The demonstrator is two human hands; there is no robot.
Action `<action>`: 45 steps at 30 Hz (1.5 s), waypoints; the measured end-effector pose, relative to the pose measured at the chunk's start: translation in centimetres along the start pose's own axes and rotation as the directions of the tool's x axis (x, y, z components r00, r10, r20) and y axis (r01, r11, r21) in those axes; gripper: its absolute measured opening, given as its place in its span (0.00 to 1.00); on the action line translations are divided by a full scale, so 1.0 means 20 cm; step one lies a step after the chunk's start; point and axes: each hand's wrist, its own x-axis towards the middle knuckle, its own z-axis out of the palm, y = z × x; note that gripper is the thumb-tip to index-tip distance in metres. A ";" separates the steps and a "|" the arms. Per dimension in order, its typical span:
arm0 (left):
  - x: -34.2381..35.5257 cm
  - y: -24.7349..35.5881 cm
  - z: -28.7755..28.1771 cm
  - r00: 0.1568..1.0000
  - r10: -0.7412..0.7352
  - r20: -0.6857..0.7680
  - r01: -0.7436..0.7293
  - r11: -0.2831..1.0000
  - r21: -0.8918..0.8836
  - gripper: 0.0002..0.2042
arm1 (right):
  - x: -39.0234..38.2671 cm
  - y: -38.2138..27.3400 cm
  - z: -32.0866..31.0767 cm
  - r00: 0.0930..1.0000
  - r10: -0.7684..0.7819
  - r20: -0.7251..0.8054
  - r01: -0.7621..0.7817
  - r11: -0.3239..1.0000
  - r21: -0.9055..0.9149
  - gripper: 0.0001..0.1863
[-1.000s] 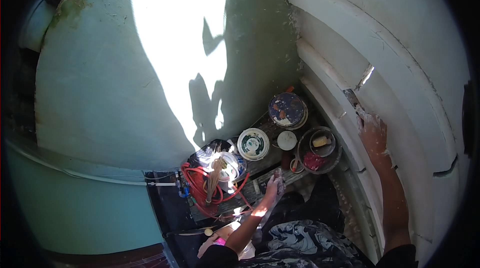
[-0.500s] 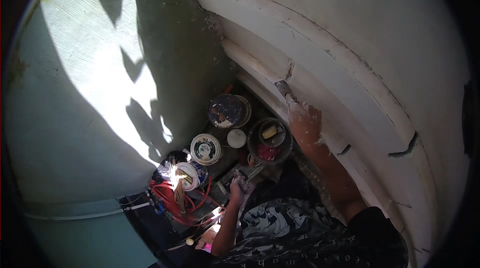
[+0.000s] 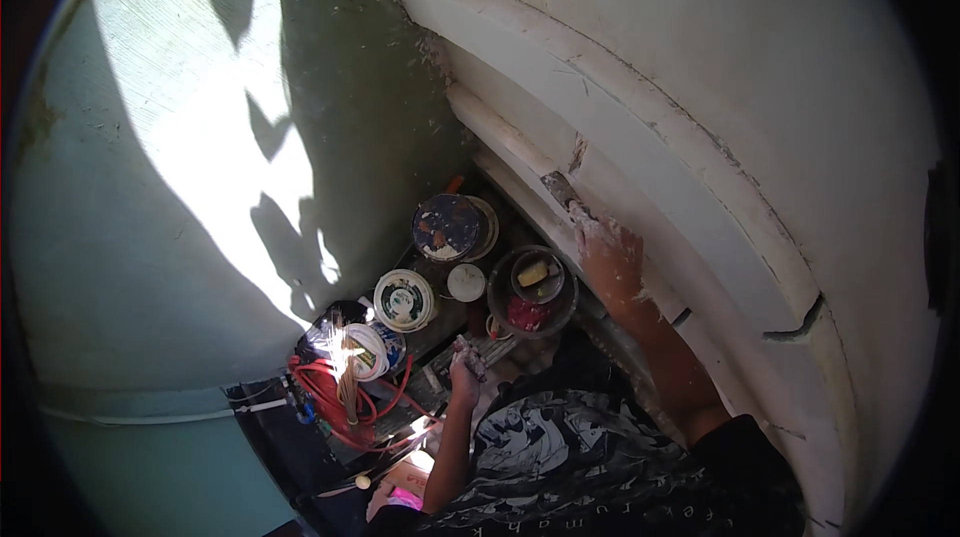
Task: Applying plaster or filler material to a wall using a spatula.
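Note:
My right hand (image 3: 607, 245), dusted with white, is closed around a putty knife (image 3: 557, 187). Its blade lies against the narrow lower moulding (image 3: 505, 132) of the pale wall, just below a rough, cracked patch (image 3: 578, 153). Lower down, my left hand (image 3: 463, 379) is closed on a whitish-pink lump (image 3: 471, 355), perhaps putty; its exact kind is unclear. Right of that hand stands a dark basin (image 3: 562, 312) with a smaller bowl (image 3: 536, 275) holding a yellowish block, and something red beside it.
Paint buckets with a dark lid (image 3: 445, 227) and a white lid (image 3: 404, 300) stand near the corner. A red hose (image 3: 385, 407) coils at the left beside a brush-like bundle (image 3: 347, 387). A larger moulding (image 3: 640, 87) curves along the right wall, with a dark gap (image 3: 795, 325).
The whole view has shifted slightly. My right hand and the putty knife have moved a little left of the cracked patch. My left hand keeps hold of the lump.

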 end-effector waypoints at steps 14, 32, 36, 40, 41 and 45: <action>0.09 -0.09 -0.14 0.998 0.019 0.058 -0.014 0.996 -0.087 0.09 | 0.01 0.01 -0.07 0.984 0.008 0.180 -0.007 1.000 -0.011 0.14; 0.14 -0.10 -0.15 0.990 0.035 0.140 -0.032 0.999 -0.026 0.10 | 0.04 -0.04 0.04 0.994 0.008 0.106 0.003 0.995 -0.097 0.16; 0.07 -0.10 -0.15 0.994 0.098 0.049 -0.093 0.992 -0.087 0.10 | -0.02 -0.03 -0.13 0.971 0.037 0.235 -0.044 0.999 0.025 0.15; 0.06 -0.09 -0.10 0.995 0.062 0.077 -0.056 0.996 -0.071 0.09 | 0.11 -0.07 0.06 0.999 -0.029 0.045 0.032 0.997 -0.077 0.09; 0.06 -0.10 -0.13 0.996 0.064 0.059 -0.062 0.997 -0.046 0.09 | 0.11 -0.07 0.05 0.998 -0.036 0.050 0.039 0.997 -0.073 0.09; 0.09 -0.09 -0.21 0.998 0.053 0.021 -0.051 0.993 -0.107 0.12 | 0.07 -0.02 -0.06 0.996 -0.072 0.046 0.072 0.997 0.019 0.10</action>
